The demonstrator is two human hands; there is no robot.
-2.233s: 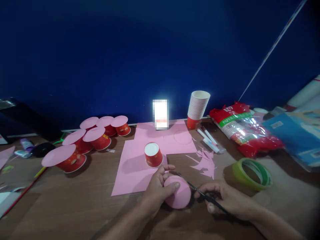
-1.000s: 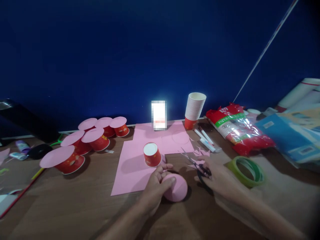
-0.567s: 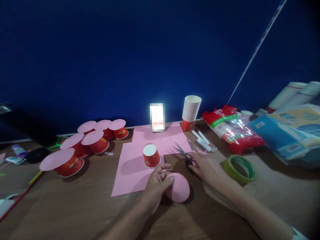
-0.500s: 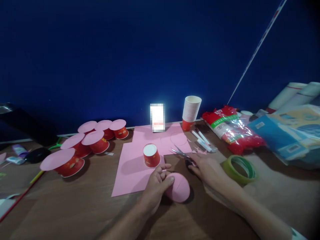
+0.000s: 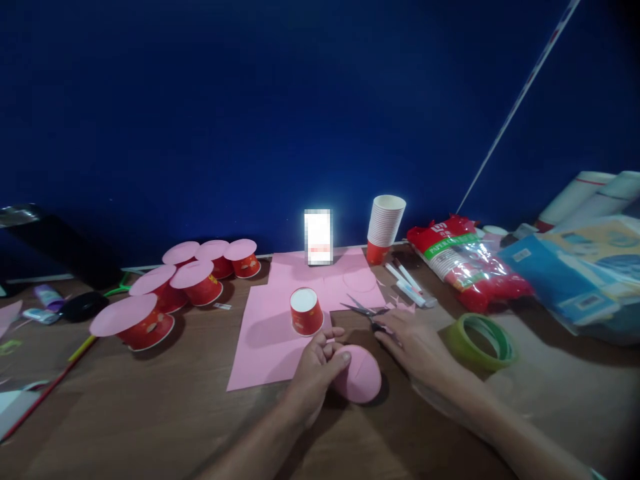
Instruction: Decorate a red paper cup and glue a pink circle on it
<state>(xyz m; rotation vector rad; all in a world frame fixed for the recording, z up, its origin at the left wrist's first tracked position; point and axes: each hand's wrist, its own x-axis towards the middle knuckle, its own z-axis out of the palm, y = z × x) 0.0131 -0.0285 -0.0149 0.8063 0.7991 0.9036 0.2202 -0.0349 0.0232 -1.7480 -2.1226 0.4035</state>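
My left hand (image 5: 323, 367) pinches a pink paper disc (image 5: 359, 375) by its left edge, thumb on top. The disc is tilted a little over the wooden table. My right hand (image 5: 407, 337) has its fingers round the handles of the scissors (image 5: 361, 308), whose parted blades point left beside the pink paper. Just beyond my left fingertips an upside-down red paper cup (image 5: 307, 313) stands on a pink sheet (image 5: 265, 357). Behind it lies another pink sheet (image 5: 287, 273) with a drawn circle. The scissor handles are partly hidden by my fingers.
Several upside-down red cups topped with pink discs (image 5: 193, 275) stand at the left. A cup stack (image 5: 386, 230), pens (image 5: 410, 283), a roll of green tape (image 5: 481, 343) and a red plastic pack (image 5: 467, 257) are at the right. A lit phone screen (image 5: 319, 237) stands behind.
The scissor blades look slightly wider apart, and my right hand has shifted a little at the handles. My left hand keeps the disc in place. The whole view has moved slightly.
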